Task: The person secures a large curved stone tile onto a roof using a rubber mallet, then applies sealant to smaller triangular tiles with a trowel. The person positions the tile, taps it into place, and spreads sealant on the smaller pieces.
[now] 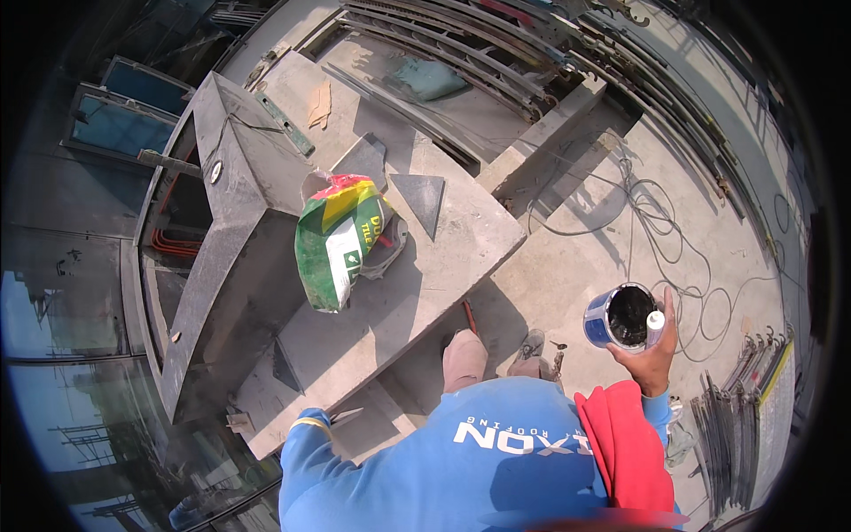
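My right hand (651,362) is wrapped round a blue tin (597,321), its open top showing dark, glossy contents. A small clear tube with a white cap (655,321) sits between that hand and the tin's rim. At the lower left, my left hand (313,415) is by the concrete slab's near edge, seemingly in a blue covering with a yellow band; its fingers are hidden. Beside it a thin, pointed grey piece (347,415) sticks out; I cannot tell whether the hand holds it. A green, yellow and white tile-adhesive bag (335,248) stands on the slab (456,257).
Dark triangular offcuts (420,199) lie near the bag, with a spirit level (285,124) farther back. A grey stone-clad frame (232,182) rises at left. Looped cable (660,222) covers the right floor. Metal poles (443,44) lie at the back, more bars (729,426) at lower right.
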{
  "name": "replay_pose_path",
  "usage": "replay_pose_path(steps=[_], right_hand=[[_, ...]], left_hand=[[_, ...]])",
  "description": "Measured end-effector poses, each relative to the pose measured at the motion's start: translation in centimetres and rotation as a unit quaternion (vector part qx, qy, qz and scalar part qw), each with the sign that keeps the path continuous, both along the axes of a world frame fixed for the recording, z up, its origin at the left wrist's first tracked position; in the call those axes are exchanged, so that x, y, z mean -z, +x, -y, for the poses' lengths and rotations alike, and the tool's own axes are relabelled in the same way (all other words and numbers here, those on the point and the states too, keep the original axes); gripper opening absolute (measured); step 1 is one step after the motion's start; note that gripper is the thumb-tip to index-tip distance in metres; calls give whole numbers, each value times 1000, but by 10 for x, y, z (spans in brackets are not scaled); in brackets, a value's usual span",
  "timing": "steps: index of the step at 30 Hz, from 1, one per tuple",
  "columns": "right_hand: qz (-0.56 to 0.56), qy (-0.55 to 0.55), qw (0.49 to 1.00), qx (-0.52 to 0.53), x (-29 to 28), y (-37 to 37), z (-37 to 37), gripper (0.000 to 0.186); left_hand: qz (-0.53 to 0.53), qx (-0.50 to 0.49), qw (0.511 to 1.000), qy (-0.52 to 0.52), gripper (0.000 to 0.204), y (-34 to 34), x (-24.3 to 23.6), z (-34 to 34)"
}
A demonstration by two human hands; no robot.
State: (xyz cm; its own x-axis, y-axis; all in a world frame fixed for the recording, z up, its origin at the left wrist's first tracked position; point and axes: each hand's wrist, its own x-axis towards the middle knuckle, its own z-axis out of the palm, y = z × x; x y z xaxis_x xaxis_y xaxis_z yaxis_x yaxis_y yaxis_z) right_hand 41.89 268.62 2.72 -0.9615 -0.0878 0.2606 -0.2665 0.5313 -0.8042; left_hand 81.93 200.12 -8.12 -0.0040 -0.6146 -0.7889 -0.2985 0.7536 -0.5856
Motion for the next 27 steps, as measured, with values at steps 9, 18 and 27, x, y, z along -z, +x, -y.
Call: replay_pose_path(steps=[9, 18, 27], right_hand=[[70, -32, 996, 37, 31, -130, -42, 125], [3, 24, 990, -136, 19, -443, 53, 126], [-13, 27, 956, -292, -24, -734, 191, 125]], left_hand=[[-21, -31, 985, 171, 42, -98, 24, -197], [-61, -39, 966, 250, 42, -371, 96, -241], [-134, -82, 949, 274, 43, -660, 109, -232]])
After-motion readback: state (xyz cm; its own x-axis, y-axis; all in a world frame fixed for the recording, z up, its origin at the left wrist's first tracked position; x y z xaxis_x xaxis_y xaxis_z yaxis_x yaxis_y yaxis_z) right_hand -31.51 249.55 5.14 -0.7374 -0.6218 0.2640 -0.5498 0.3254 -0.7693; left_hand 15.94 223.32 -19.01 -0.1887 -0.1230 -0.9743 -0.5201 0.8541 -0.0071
